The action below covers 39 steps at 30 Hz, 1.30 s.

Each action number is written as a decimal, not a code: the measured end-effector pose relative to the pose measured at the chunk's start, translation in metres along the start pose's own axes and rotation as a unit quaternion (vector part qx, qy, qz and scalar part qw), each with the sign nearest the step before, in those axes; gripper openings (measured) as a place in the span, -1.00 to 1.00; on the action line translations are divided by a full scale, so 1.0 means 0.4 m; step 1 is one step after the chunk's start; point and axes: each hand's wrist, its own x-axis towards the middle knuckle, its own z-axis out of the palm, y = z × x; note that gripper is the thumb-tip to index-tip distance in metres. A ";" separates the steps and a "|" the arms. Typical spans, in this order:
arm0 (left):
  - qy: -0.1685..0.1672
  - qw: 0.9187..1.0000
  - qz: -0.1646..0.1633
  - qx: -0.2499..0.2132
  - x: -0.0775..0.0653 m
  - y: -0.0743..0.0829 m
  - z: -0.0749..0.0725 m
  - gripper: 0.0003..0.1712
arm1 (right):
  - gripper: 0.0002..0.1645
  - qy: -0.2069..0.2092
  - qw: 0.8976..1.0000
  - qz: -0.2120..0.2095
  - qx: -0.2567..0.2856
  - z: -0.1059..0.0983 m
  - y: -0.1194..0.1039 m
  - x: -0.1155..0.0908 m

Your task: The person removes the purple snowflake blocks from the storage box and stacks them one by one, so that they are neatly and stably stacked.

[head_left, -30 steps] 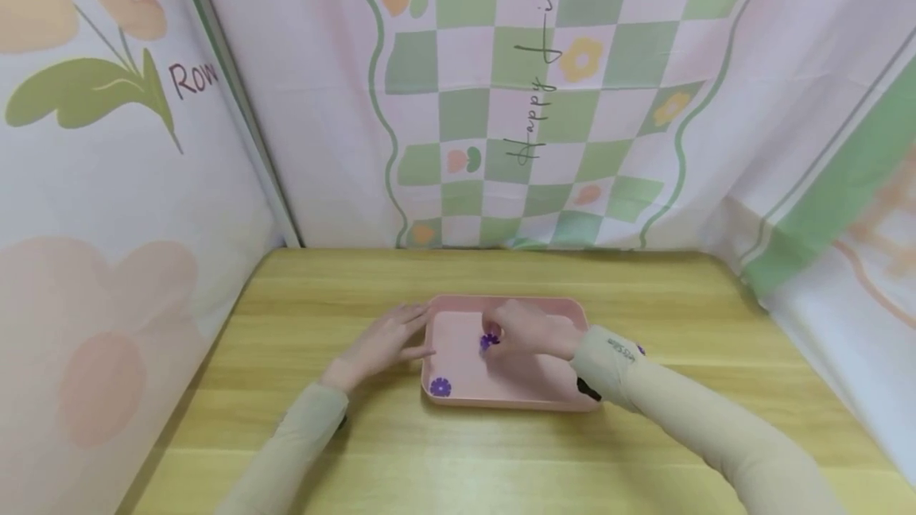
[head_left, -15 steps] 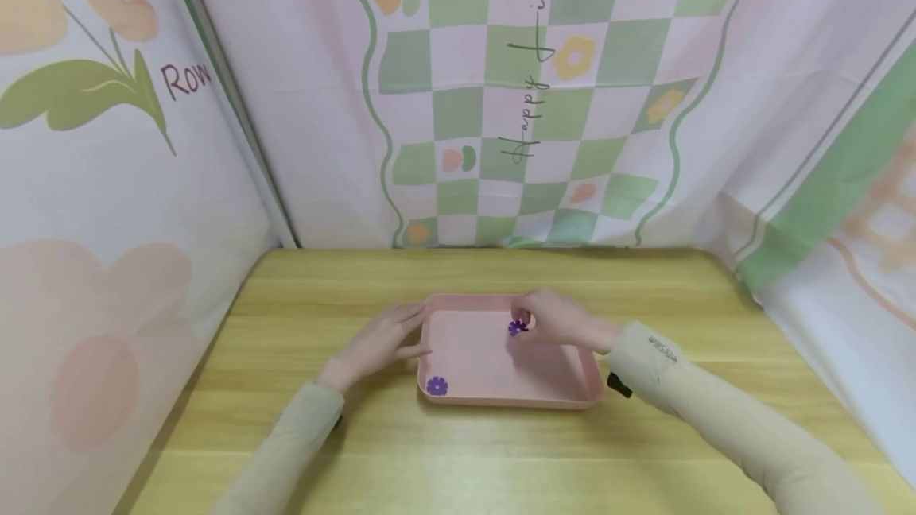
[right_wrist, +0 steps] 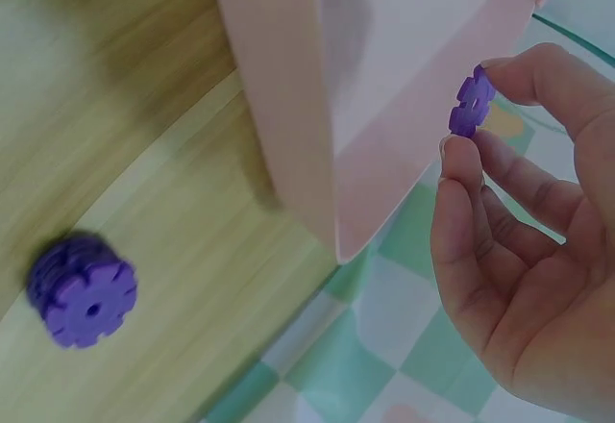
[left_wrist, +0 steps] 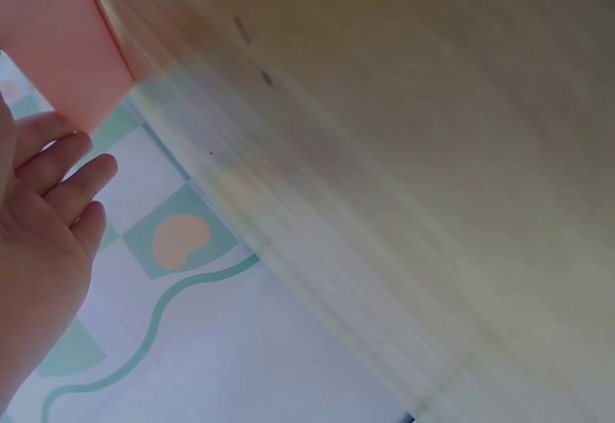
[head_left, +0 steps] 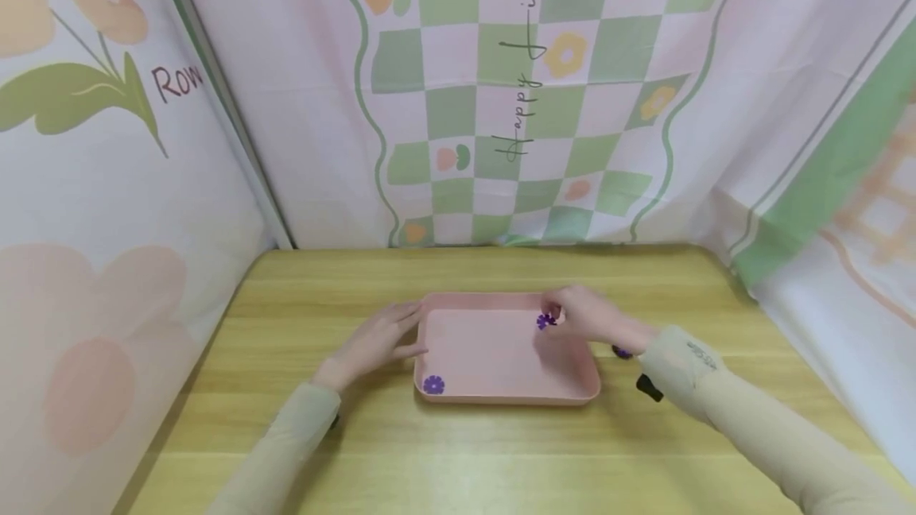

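Between thumb and fingertips, my right hand [head_left: 588,315] pinches a purple notched plastic disc [head_left: 546,322] above the back right part of a pink tray [head_left: 508,400]. The right wrist view shows this disc [right_wrist: 472,104] by its edges, clear of the tray wall. Another purple disc [head_left: 433,385] lies flat in the tray's front left corner. At the tray's left side, my left hand [head_left: 372,342] has its fingers extended and touches the rim. In the left wrist view those fingers [left_wrist: 82,187] are loosely spread beside the tray's wall [left_wrist: 72,38].
A stack of purple discs [right_wrist: 85,290] stands on the wooden table [head_left: 472,459] to the right of the tray, partly behind my right wrist in the head view. Patterned cloth [head_left: 515,102] hangs along the table's back edge and both sides.
My right hand has carried the disc rightward and slightly back over the tray, from its middle to its back right. The left hand keeps its place at the tray's left rim.
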 end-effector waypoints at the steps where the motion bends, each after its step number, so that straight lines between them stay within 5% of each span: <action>1: 0.000 1.000 0.001 0.001 0.000 0.000 0.000 -0.17 | -0.76 0.000 1.000 0.007 0.003 -0.003 0.003 -0.004; 17: 0.002 1.000 0.004 0.012 -0.002 -0.008 0.003 -0.16 | -0.80 0.020 0.999 0.030 0.001 -0.043 0.067 -0.083; 39: 0.007 0.999 0.016 0.039 0.001 0.006 -0.003 -0.25 | -0.75 0.036 0.997 0.070 -0.020 -0.027 0.159 -0.172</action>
